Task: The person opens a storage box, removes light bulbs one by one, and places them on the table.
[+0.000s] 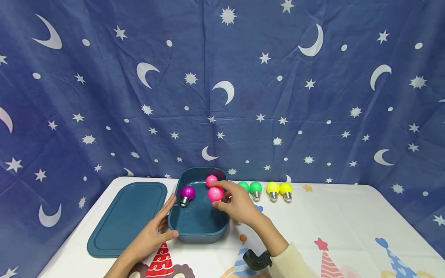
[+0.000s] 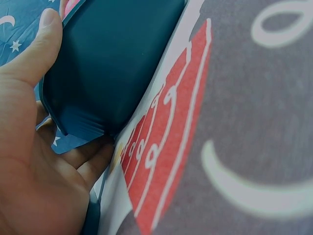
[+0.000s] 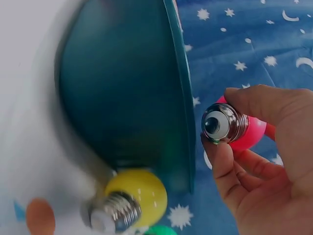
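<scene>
A pink light bulb is pinched between the thumb and fingers of my right hand, over the right side of a dark blue-green plastic box. Its silver screw base faces the camera in the right wrist view. Inside the box lie a purple bulb, on the left, and another pink bulb, at the far right corner. My left hand holds the box's near left corner, with the thumb at the front and the fingers along the left wall; in the left wrist view some fingers reach low under it.
Left of the box lies a flat matching lid. Green bulbs and yellow bulbs line up at the back right. Another yellow bulb sits close to the box's right wall, mostly hidden by my right hand in the head view.
</scene>
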The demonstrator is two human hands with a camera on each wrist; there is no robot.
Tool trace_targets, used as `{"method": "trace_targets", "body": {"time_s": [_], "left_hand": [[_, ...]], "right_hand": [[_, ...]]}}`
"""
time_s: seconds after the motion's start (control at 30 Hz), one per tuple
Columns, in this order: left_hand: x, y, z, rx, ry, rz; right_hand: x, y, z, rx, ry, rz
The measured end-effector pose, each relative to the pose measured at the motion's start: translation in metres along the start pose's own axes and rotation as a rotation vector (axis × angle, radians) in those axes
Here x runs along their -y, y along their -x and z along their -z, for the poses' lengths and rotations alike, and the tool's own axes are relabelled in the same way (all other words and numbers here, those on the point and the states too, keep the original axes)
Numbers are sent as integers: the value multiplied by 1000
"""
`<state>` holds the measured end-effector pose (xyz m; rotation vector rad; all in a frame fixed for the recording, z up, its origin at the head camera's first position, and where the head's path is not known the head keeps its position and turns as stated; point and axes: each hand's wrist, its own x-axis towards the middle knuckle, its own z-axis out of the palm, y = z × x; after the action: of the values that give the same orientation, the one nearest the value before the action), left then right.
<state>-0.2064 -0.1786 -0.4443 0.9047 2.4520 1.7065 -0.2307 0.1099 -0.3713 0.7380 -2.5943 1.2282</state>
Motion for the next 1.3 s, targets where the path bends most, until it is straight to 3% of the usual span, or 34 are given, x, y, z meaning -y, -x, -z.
{"method": "trace_targets", "body": {"time_s": [0.27, 0.63, 1.07, 1.3], "left_hand": [[0, 0, -1, -4, 3, -1], [-1, -1, -2, -4, -16, 9], [-3, 0, -1, 0, -3, 6], [-2, -1, -1, 7, -15, 6]], "right_hand": [[-17, 15, 20, -88, -20, -114], [-60, 36, 32, -207, -87, -265], [-83, 47, 25, -146, 1, -337], [-90, 50, 20, -113, 18, -319]]}}
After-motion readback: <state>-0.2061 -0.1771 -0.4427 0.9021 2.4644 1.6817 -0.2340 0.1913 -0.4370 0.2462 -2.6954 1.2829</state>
